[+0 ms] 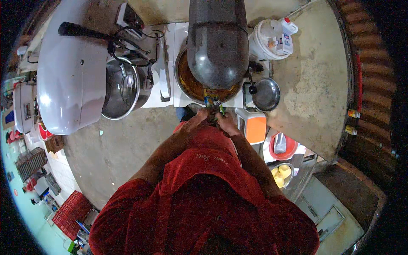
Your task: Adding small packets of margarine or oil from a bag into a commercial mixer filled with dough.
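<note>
Close in front of my red apron [199,144], both hands grip a small printed packet [210,94] with yellow, blue and green on it. My left hand [198,119] closes on its near left side. My right hand [227,123] is closed round the near right side, where a green part shows. The packet's far end reaches the near rim of a large metal mixing bowl [178,80]. A brown-orange mass [186,75] lines that bowl. Above it hangs the dark grey head of a stand mixer [219,46], which hides most of the inside.
At left stands a white mixer [78,80] with a steel bowl [137,91]. To the right are a white bucket [259,44], a dark round pan [266,94], an orange-and-white container [256,127], a red basin [291,146] and a bowl of yellow pieces [282,172].
</note>
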`<state>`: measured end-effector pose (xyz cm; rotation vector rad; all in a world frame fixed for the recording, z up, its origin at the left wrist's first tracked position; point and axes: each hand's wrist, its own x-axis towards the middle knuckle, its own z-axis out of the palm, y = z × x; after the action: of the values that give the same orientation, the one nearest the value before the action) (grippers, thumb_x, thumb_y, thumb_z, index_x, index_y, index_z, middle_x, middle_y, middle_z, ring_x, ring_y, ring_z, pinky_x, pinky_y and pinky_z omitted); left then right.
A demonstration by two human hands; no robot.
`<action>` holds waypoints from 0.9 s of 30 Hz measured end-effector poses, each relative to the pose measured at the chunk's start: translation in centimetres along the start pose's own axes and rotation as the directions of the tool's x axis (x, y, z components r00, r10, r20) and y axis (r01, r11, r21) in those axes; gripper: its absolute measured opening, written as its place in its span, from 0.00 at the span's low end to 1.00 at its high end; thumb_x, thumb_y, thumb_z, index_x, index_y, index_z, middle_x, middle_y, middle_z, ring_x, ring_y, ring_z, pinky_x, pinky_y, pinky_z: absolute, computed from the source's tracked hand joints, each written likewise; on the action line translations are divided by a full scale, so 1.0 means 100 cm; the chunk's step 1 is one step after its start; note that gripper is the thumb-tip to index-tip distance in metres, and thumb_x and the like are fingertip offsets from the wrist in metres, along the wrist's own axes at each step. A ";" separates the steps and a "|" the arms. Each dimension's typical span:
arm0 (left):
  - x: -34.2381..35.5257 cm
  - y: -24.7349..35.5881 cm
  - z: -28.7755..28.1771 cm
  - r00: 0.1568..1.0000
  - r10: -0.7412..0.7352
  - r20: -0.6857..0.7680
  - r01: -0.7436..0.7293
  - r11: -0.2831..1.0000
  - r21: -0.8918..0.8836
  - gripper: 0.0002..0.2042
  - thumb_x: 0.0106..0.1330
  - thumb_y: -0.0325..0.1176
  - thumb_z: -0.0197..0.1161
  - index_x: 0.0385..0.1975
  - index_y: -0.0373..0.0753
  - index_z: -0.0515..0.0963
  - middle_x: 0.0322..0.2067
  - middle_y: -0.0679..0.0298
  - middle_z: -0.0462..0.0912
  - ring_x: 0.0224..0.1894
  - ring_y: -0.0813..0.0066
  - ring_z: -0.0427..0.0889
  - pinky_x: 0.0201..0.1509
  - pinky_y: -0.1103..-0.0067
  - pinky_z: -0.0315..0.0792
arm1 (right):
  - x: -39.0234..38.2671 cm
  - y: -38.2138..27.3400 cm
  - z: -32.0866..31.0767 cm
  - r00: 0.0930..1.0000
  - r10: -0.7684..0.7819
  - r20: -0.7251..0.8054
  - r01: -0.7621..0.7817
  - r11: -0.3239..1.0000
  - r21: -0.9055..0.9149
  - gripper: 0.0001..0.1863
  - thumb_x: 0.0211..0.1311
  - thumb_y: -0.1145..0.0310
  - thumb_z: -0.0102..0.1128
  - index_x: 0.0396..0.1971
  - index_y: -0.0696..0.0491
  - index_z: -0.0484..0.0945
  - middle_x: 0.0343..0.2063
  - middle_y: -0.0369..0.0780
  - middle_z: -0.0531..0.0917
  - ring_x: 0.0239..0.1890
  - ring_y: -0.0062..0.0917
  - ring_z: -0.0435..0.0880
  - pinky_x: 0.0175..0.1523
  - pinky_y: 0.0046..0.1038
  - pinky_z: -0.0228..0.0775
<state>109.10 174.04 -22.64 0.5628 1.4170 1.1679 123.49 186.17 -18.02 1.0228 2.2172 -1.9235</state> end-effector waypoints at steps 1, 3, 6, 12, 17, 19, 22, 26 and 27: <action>0.002 0.000 -0.001 1.000 0.005 -0.014 -0.006 1.000 -0.019 0.16 0.71 0.47 0.55 0.43 0.40 0.79 0.32 0.58 0.84 0.27 0.66 0.79 0.29 0.73 0.72 | -0.006 -0.008 -0.006 0.998 0.034 0.046 -0.027 0.988 -0.153 0.22 0.66 0.49 0.63 0.40 0.56 0.81 0.24 0.35 0.80 0.27 0.22 0.76 0.33 0.33 0.70; 0.006 0.000 -0.003 0.999 0.009 -0.049 -0.013 0.998 -0.068 0.17 0.71 0.47 0.55 0.43 0.40 0.79 0.32 0.58 0.84 0.27 0.65 0.80 0.30 0.72 0.72 | -0.013 -0.028 -0.007 0.993 0.076 0.085 -0.046 0.951 -0.305 0.23 0.65 0.48 0.64 0.40 0.56 0.81 0.25 0.35 0.81 0.27 0.21 0.77 0.34 0.32 0.70; 0.012 0.002 -0.008 0.995 0.010 -0.104 -0.021 0.994 -0.106 0.17 0.70 0.48 0.55 0.43 0.40 0.79 0.32 0.57 0.84 0.28 0.64 0.80 0.30 0.71 0.72 | -0.017 -0.057 -0.005 0.998 -0.052 -0.018 0.050 0.996 -0.076 0.27 0.63 0.43 0.65 0.40 0.56 0.82 0.25 0.37 0.82 0.27 0.24 0.79 0.35 0.36 0.71; 0.037 0.011 -0.024 0.967 0.002 -0.256 -0.017 0.998 -0.056 0.18 0.69 0.49 0.55 0.42 0.40 0.80 0.32 0.56 0.84 0.29 0.62 0.81 0.32 0.69 0.73 | -0.011 -0.042 -0.016 0.894 0.437 0.097 -0.444 0.894 0.065 0.23 0.68 0.45 0.59 0.43 0.51 0.83 0.35 0.35 0.86 0.38 0.22 0.84 0.42 0.37 0.72; 0.059 0.014 -0.046 0.923 0.001 -0.385 0.021 0.998 0.052 0.19 0.69 0.50 0.55 0.42 0.40 0.80 0.33 0.56 0.84 0.31 0.60 0.81 0.33 0.68 0.74 | -0.011 0.003 0.009 0.982 -0.175 0.063 0.184 0.855 -0.484 0.15 0.74 0.55 0.53 0.45 0.48 0.83 0.40 0.36 0.87 0.37 0.17 0.84 0.38 0.31 0.72; 0.058 0.014 -0.062 0.910 -0.021 -0.414 0.062 0.994 0.087 0.19 0.69 0.50 0.55 0.42 0.40 0.80 0.33 0.55 0.85 0.31 0.59 0.82 0.34 0.67 0.74 | -0.019 -0.010 0.004 0.976 -0.189 0.106 0.213 0.927 -0.310 0.15 0.74 0.56 0.53 0.48 0.49 0.82 0.40 0.37 0.86 0.37 0.19 0.84 0.37 0.30 0.72; 0.050 0.012 -0.092 0.902 -0.087 -0.422 0.151 0.981 0.121 0.19 0.68 0.51 0.55 0.41 0.40 0.80 0.33 0.55 0.85 0.32 0.58 0.82 0.34 0.67 0.74 | -0.053 -0.062 -0.016 0.972 0.001 0.234 -0.093 0.918 0.386 0.17 0.73 0.56 0.55 0.52 0.51 0.79 0.39 0.38 0.86 0.35 0.23 0.84 0.35 0.29 0.73; 0.046 0.006 -0.091 0.890 -0.075 -0.450 0.155 0.977 0.145 0.20 0.68 0.52 0.55 0.41 0.40 0.81 0.33 0.54 0.85 0.33 0.57 0.82 0.36 0.66 0.75 | -0.054 -0.108 -0.021 0.925 -0.172 0.339 0.196 0.980 -0.038 0.22 0.72 0.56 0.57 0.58 0.53 0.75 0.38 0.38 0.85 0.34 0.27 0.84 0.34 0.28 0.74; 0.049 0.005 -0.084 0.892 -0.055 -0.450 0.133 0.981 0.142 0.20 0.67 0.52 0.55 0.41 0.40 0.81 0.33 0.54 0.85 0.33 0.57 0.83 0.36 0.65 0.75 | -0.046 -0.106 -0.017 0.908 -0.169 0.383 0.316 0.877 -0.362 0.23 0.72 0.56 0.57 0.59 0.53 0.74 0.38 0.37 0.85 0.34 0.28 0.84 0.34 0.27 0.75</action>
<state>99.99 175.74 -25.70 0.3468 1.9290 1.1479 122.60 185.43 -6.43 0.3271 2.4712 -1.4432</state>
